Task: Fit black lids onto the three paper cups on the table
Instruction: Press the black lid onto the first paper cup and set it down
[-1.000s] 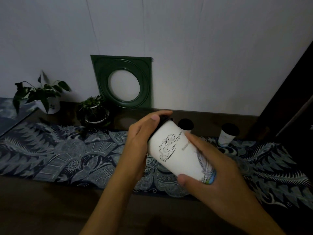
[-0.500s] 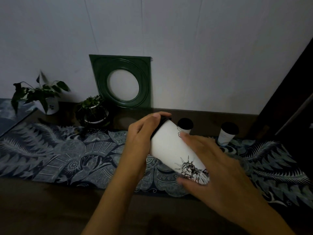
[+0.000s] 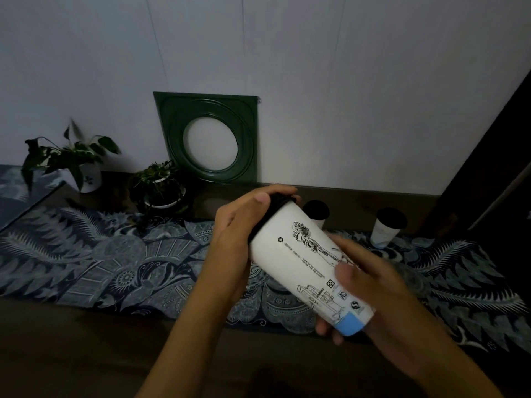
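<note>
Two lidded cups (image 3: 315, 211) (image 3: 388, 226) beyond hands (image 3: 238, 239) (image 3: 370, 285).

A dark green square frame (image 3: 207, 138) with a round opening leans on the pale wall (image 3: 344, 81) at centre. Two potted plants (image 3: 70, 159) (image 3: 159, 185) stand left. A blue patterned cloth (image 3: 86, 254), possibly a runner, crosses the table (image 3: 71, 354).

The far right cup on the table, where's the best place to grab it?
Grab the far right cup around its white side wall, below the black lid, coming from the front or right. It stands upright and apart from the other cup, so a hand's grip probably fits around it there without pushing the lid.
</note>
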Demonstrator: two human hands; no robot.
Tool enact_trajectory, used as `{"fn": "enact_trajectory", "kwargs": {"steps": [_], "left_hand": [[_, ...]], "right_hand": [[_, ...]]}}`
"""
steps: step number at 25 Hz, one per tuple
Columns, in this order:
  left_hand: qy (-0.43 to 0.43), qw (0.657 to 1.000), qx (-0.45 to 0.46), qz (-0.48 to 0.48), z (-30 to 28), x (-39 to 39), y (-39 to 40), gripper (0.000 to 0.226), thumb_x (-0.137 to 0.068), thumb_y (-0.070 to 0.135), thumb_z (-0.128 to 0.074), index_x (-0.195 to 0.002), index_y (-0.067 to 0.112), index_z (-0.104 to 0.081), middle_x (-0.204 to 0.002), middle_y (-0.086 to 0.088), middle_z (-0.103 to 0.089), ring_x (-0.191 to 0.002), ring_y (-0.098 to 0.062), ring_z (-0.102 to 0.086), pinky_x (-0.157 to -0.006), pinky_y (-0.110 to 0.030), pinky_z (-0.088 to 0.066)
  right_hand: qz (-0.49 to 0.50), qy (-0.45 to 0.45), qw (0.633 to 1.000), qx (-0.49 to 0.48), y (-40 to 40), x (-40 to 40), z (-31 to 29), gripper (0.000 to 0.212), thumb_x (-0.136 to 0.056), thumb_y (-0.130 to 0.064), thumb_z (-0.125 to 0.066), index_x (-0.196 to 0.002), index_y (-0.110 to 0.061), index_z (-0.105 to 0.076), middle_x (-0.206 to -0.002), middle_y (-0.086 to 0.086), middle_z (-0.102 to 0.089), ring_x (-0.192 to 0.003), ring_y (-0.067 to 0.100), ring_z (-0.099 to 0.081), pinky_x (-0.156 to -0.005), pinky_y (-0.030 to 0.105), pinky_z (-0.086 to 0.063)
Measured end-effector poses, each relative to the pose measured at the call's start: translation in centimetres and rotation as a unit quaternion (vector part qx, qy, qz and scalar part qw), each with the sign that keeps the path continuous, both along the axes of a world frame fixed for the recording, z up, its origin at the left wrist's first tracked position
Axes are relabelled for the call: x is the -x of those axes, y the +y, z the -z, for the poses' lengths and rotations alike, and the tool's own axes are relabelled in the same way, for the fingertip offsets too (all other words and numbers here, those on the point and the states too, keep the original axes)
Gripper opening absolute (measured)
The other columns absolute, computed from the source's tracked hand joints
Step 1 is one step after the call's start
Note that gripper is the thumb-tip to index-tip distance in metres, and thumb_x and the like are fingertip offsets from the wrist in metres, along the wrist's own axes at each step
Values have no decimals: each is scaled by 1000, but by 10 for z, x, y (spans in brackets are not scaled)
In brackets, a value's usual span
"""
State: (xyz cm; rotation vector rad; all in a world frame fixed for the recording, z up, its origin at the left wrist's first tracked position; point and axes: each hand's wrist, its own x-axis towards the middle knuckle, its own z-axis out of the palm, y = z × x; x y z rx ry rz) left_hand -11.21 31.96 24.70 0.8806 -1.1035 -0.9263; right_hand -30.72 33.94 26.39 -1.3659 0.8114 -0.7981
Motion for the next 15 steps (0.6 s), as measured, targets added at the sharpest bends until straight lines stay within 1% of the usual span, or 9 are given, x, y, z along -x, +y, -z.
{"fn": "enact_trajectory", "kwargs": {"steps": [2,4,5,6,7,10,12,13,15], "left_hand": [[-10,999,-25,-18,0,0,-3,36,-92,28,-48,-105,8,-75,-107,-13,-77,-96,-26,-71,-83,-38,-56],[-17,999,-44,-24,1,0,-4,35,-91,30,-50,-103,12,-77,-105,-11,-78,-95,-26,-71,-82,-40,-55],[-20,999,-44,-22,2,-1,-3,36,-91,31,-49,-105,12,-76,-106,-10,-78,-97,-27,-71,-83,-41,-55],[-21,999,-39,-17,2,-1,-3,37,-93,31,-48,-108,11,-75,-109,-10,-77,-101,-28,-71,-86,-42,-55],[-22,999,-30,-12,2,-2,-2,38,-94,31,-47,-111,10,-74,-112,-11,-77,-105,-29,-71,-90,-44,-55],[-12,1000,7,19,0,-6,4,41,-97,31,-47,-121,6,-69,-121,-14,-73,-114,-36,-66,-97,-50,-52],[-6,999,27,37,-2,-7,6,46,-95,37,-50,-124,4,-66,-123,-18,-70,-116,-42,-64,-99,-57,-50],[-8,999,28,36,-2,-6,6,48,-94,39,-52,-124,4,-66,-122,-18,-70,-114,-41,-65,-98,-57,-49],[-7,1000,17,17,-4,-5,6,48,-91,40,-50,-119,6,-69,-118,-18,-72,-109,-37,-67,-96,-55,-51]], "right_hand": [[6,170,959,228,3,0,11,80,-59,-61,-75,-132,-57,-41,-123,-21,-58,-95,6,-67,-61,19,-58],[64,349,816,457,-3,-4,18,85,-68,-64,-63,-143,-48,-25,-128,-22,-46,-95,3,-59,-61,12,-55],[74,368,785,492,-6,-4,23,86,-71,-65,-59,-146,-41,-24,-129,-16,-45,-94,3,-56,-61,11,-54],[73,364,788,491,-5,-3,22,85,-72,-64,-59,-146,-38,-25,-129,-14,-46,-94,3,-56,-61,10,-53],[66,329,825,455,-1,-3,18,83,-71,-62,-62,-144,-40,-29,-127,-16,-49,-94,3,-58,-63,11,-54],[1,75,981,178,4,-3,4,72,-64,-49,-76,-130,-51,-48,-117,-18,-66,-91,7,-69,-61,18,-57],[-18,-13,999,38,0,2,6,59,-70,-55,-72,-125,-41,-55,-99,-4,-77,-67,7,-71,-53,12,-51],[40,-41,997,-42,4,5,9,58,-70,-63,-63,-120,-39,-47,-101,2,-78,-62,0,-64,-54,10,-47],[52,2,998,-39,7,-4,9,63,-53,-78,-57,-105,-44,-44,-130,11,-62,-62,-3,-59,-60,12,-47]]}}
